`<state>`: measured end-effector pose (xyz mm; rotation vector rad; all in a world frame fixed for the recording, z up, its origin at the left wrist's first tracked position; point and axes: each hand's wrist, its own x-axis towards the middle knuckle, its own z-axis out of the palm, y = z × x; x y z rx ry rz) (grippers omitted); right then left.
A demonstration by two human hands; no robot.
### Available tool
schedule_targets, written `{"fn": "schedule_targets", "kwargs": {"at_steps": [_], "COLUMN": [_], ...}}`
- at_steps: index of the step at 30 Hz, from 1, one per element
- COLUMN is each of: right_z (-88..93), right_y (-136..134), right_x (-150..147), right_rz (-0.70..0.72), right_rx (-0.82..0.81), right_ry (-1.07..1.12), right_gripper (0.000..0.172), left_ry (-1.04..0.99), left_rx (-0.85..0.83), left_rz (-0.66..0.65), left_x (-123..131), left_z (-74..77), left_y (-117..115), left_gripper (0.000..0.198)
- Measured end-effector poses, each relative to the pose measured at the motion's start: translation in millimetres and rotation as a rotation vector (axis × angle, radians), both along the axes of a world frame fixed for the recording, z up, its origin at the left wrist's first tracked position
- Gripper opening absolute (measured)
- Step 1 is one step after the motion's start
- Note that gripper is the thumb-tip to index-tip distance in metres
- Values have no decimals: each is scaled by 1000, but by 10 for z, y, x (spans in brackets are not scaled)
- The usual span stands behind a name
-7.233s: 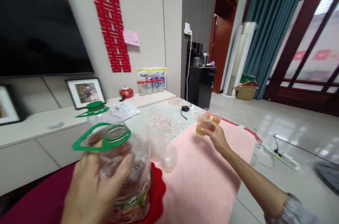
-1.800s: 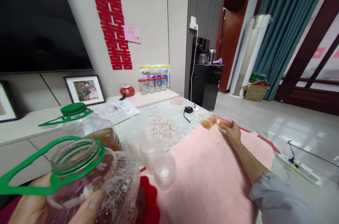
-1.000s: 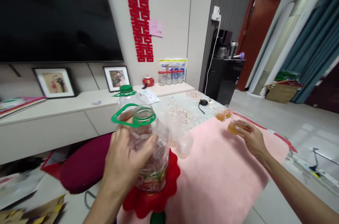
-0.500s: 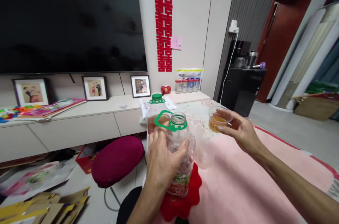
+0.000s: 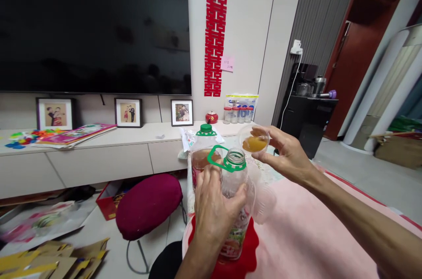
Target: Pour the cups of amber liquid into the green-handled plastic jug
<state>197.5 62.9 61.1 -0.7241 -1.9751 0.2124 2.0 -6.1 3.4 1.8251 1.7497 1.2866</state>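
Observation:
My left hand [image 5: 216,208] is wrapped round a clear plastic bottle [image 5: 238,226] with an open neck and a green carry ring. The bottle stands on a red scalloped mat [image 5: 249,252]. Between the thumb and fingers of my right hand [image 5: 285,149] is a clear plastic cup [image 5: 242,135], tilted toward the bottle, with amber liquid in it. The cup is just above and to the right of the bottle's mouth. Behind the bottle stands a second bottle [image 5: 202,156], green-capped and part full of amber liquid. Beside the held bottle are clear ribbed plastic cups [image 5: 264,204].
A pink cloth [image 5: 306,226] covers the table. A maroon stool [image 5: 148,206] stands at the left, near flattened cardboard [image 5: 49,261] on the floor. Along the wall runs a white cabinet [image 5: 132,160] with framed photos, a red pot [image 5: 211,117] and several lidded jars [image 5: 235,115].
My right hand has brought the cup left, closer to the bottle's mouth, and tilted it further. The left hand keeps its hold on the bottle. The camera view has shifted slightly.

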Motion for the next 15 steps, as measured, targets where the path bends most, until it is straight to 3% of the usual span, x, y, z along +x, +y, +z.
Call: {"fn": "schedule_targets", "kwargs": {"at_steps": [6,15], "right_z": [77,171], "right_y": [49,57], "right_x": [-3,-45], "right_rz": [-30,-37], "right_rx": [182,390], "right_ry": [-160,-261], "right_gripper": [43,36], "left_ry": [-6,17], "left_rx": [3,0], "left_rz": [7,-2], "left_x": [-1,-2], "left_z": [15,-21], "left_y": [0,27], "left_gripper": [43,51]}}
